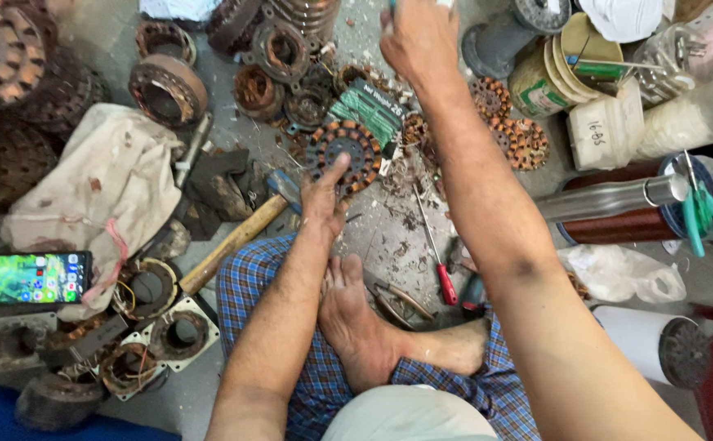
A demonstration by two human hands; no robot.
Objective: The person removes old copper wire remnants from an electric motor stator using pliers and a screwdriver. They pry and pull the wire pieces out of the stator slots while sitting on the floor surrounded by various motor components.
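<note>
My left hand [325,194] rests its fingers on a round motor stator with copper windings [348,147] lying flat on the floor in front of my crossed legs. My right hand [416,37] is stretched far forward to the top edge of the view, fingers closed around something small with a teal and a white tip showing; what it is I cannot tell. A dark green packet [369,110] lies just behind the stator. More wound stators [520,140] lie under my right forearm's far side.
A wooden-handled hammer [234,241] lies left of my knee, a red-handled screwdriver [436,253] and pliers [397,300] near my foot. A lit phone [31,278] sits at left by a cloth bag [95,180]. Copper wire spools [634,220], tins and jars crowd the right; rusty motor parts [169,86] fill the back.
</note>
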